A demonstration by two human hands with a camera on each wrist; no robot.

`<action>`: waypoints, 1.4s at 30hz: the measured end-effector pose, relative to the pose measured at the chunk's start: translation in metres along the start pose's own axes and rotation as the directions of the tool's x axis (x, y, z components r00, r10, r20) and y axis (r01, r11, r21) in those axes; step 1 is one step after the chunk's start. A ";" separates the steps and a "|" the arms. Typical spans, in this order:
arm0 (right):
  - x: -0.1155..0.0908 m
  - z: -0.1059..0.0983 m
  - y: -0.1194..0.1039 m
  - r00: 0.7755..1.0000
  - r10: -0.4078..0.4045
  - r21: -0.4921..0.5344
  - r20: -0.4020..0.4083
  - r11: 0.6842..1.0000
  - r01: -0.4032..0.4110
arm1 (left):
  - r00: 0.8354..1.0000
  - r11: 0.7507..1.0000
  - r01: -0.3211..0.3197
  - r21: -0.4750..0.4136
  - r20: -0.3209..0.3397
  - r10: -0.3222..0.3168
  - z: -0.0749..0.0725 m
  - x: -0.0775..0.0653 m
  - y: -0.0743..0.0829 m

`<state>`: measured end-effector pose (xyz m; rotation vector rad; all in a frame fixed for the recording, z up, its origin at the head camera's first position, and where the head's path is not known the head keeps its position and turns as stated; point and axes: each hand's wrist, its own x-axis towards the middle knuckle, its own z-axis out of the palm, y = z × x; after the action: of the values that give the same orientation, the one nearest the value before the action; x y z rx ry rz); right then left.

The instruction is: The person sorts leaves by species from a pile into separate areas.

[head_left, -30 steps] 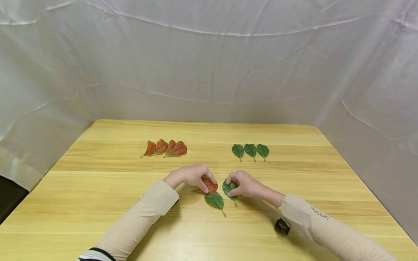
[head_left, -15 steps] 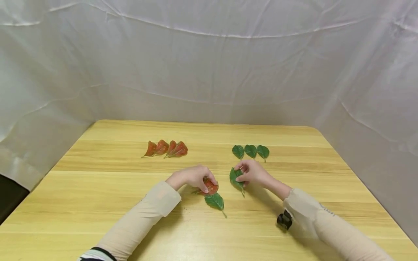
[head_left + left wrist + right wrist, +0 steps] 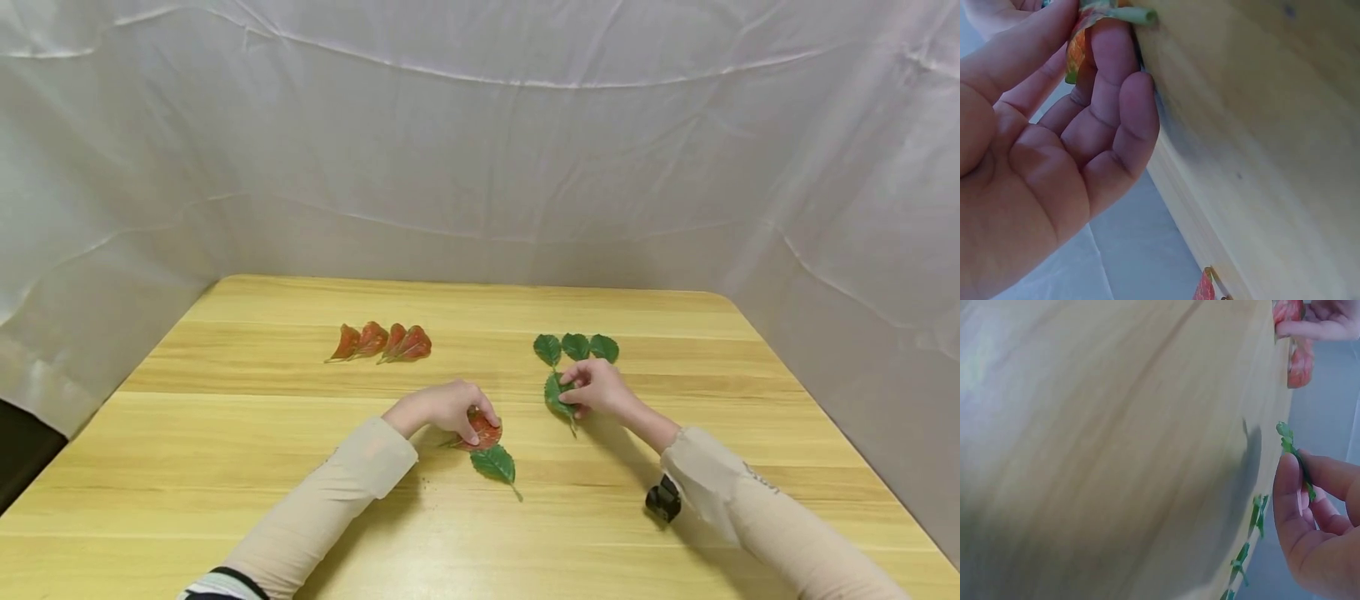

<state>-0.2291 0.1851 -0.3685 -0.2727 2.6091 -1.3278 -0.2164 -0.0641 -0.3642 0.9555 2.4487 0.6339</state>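
Observation:
My left hand (image 3: 446, 408) pinches a red leaf (image 3: 487, 432) near the middle of the table, thumb on the near side and fingertips on the far side. A green leaf (image 3: 495, 464) lies against that red leaf's lower edge, its stem pointing toward me. Between thumb and fingers of my right hand (image 3: 603, 392) is another green leaf (image 3: 555, 398), raised off the wood; in the right wrist view this leaf (image 3: 1287, 439) shows edge-on, its shadow on the table. Just beyond it lies a row of three green leaves (image 3: 575, 346).
Several red leaves (image 3: 372, 340) lie overlapping in a row at the back left of the wooden table (image 3: 225, 467). Pale grey cloth (image 3: 480, 167) hangs around its far and side edges. A black device (image 3: 663, 500) hangs beneath the right wrist.
The right hand has carried its green leaf away from me and to the right, up close to the green row. The left hand has stayed in place on the red leaf.

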 end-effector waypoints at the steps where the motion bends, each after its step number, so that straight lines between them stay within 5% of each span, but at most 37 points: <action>1: 0.000 0.000 0.001 1.000 0.010 -0.003 -0.003 1.000 -0.010 | 1.000 1.000 0.004 -0.002 -0.001 -0.004 0.000 0.000 0.000; 18: 0.005 0.002 0.011 0.997 0.064 -0.100 0.034 0.993 -0.060 | 0.999 0.999 0.040 -0.024 0.001 -0.040 0.001 0.000 0.002; 36: 0.001 0.000 0.007 0.999 0.007 -0.165 0.043 0.986 0.001 | 1.000 0.999 0.023 -0.044 0.018 -0.022 -0.002 0.000 0.002; 42: -0.005 0.002 0.001 0.998 -0.067 -0.198 0.019 0.978 0.070 | 0.999 0.999 0.027 -0.046 0.019 -0.026 -0.002 -0.001 0.003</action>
<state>-0.2233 0.1854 -0.3705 -0.4036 2.7474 -1.0819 -0.2157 -0.0635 -0.3610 0.9058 2.4161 0.6667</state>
